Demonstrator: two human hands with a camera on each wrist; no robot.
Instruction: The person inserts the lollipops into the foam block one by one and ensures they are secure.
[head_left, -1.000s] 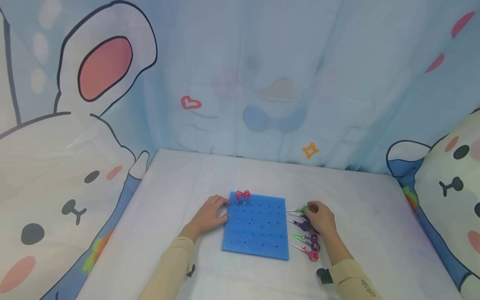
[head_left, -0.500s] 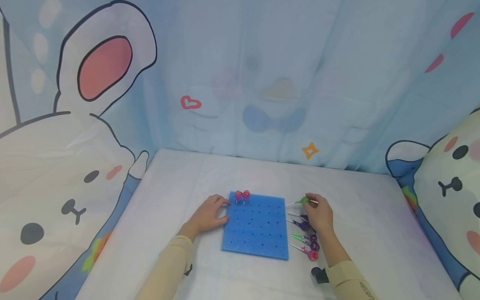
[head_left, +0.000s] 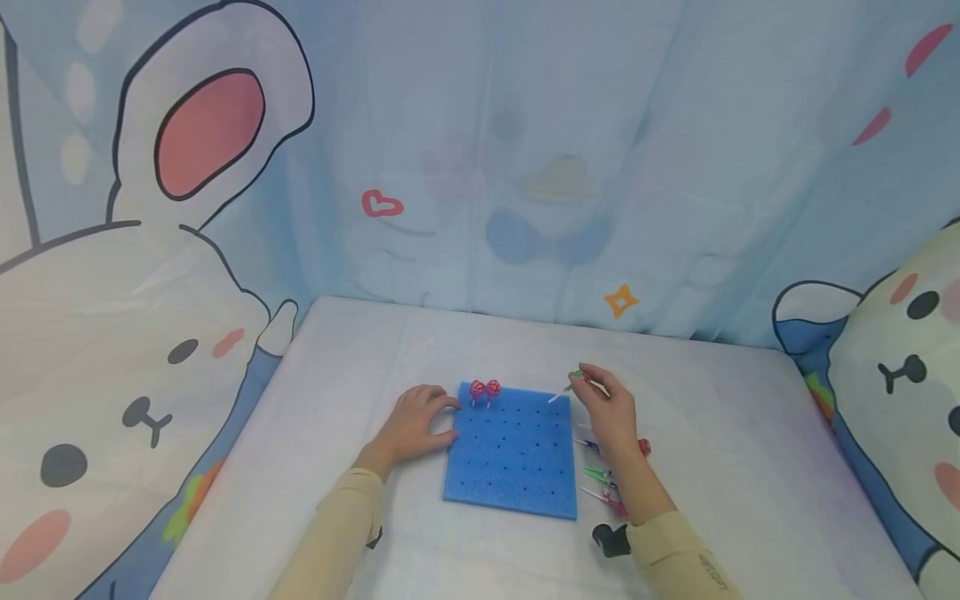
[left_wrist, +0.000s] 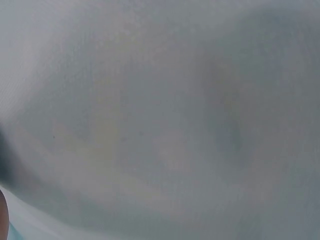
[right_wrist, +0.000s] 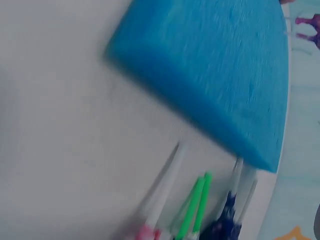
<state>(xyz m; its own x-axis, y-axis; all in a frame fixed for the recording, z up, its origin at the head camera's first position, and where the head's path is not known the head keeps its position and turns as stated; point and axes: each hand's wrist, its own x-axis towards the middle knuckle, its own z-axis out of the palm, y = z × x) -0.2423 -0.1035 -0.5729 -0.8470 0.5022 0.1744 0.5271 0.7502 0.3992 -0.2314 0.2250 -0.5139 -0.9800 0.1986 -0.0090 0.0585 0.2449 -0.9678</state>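
A blue foam board dotted with small holes lies on the table. Two red lollipops stand upright at its far left corner. My left hand rests at the board's left edge, with thumb and fingers touching it. Above the far right corner my right hand pinches a green-wrapped lollipop, its white stick angled down to the left. Under the right forearm lie more lollipops, partly hidden; the right wrist view shows a pink one, green sticks and a dark blue wrapper.
A white cloth covers the table. Behind it hangs a light blue printed curtain. A red lollipop head shows just right of the right wrist. Only blurred pale cloth fills most of the left wrist view.
My right hand has lifted the green lollipop from the row at the board's right and carried it up and left to the far right corner. The left hand stays about where it was.
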